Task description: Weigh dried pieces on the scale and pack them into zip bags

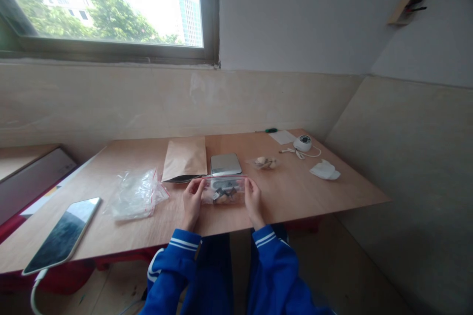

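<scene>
Between my hands is a clear zip-lock bag [225, 196] with a red strip along its top and dark, irregular pieces inside; what they are I cannot make out. My left hand [192, 200] pinches its upper left corner, my right hand [253, 199] its upper right corner. Just behind the bag lies a small flat scale [225, 163] with a silvery plate, its front partly covered by the bag. A brown kraft paper bag [185, 157] lies left of the scale, its dark mouth facing me. To the right rests another clear bag [266, 163] holding pale, rounded pieces.
Empty clear zip-lock bags [135, 194] are heaped on the left of the wooden table [295, 192]. A phone [64, 234] with a white cable lies at the left edge. Farther right are a white dome camera [303, 143], crumpled white tissue [325, 171] and a green-handled screwdriver [271, 130].
</scene>
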Motion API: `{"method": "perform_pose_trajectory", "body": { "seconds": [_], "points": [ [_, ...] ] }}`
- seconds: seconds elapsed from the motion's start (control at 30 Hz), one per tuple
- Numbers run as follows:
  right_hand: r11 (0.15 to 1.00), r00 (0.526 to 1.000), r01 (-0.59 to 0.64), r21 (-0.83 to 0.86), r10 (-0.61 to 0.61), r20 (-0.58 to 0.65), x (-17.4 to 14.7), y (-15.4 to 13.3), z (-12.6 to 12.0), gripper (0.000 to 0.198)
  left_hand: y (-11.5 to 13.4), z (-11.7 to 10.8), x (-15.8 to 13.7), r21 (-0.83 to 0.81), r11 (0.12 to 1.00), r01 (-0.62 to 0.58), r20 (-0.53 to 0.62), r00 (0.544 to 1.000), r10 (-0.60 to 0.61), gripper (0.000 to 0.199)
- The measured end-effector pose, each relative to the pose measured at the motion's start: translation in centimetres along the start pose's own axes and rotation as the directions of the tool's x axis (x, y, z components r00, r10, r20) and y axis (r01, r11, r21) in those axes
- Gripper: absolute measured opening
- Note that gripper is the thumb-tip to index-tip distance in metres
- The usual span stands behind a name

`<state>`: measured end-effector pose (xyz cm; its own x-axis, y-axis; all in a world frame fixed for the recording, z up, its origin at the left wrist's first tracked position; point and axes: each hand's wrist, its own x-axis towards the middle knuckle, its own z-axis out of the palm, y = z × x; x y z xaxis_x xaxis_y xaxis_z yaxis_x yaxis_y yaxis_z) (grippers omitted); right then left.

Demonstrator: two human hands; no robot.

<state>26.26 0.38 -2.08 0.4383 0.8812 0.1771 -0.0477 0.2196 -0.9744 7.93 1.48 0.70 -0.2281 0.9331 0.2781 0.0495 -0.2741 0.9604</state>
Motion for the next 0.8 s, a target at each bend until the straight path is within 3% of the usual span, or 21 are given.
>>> {"method": "perform_pose_trajectory", "body": {
  "seconds": [0.43, 0.67, 0.8],
  "points": [
    [0.996, 0.998, 0.048, -0.074, -0.051, -0.037, -0.4, -0.5, -0.1, 0.039, -0.5, -0.1, -0.1, 0.022, 0.999, -0.03, -0.027, 0.999, 0.03, 0.032],
    [1.0, 0.998, -0.008, 0.026, 0.007, 0.062, -0.4, -0.9, -0.1, 0.036, -0.4, -0.5, -0.1, -0.05, 0.994, 0.1, 0.151, 0.984, -0.092, 0.034],
    [0.999, 0.996, -0.007, 0.04, 0.003, 0.088, -0.5, -1.3, 0.0, 0.037, -0.5, -0.5, 0.1, -0.055, 0.993, 0.102, 0.15, 0.984, -0.093, 0.035]
  ]
}}
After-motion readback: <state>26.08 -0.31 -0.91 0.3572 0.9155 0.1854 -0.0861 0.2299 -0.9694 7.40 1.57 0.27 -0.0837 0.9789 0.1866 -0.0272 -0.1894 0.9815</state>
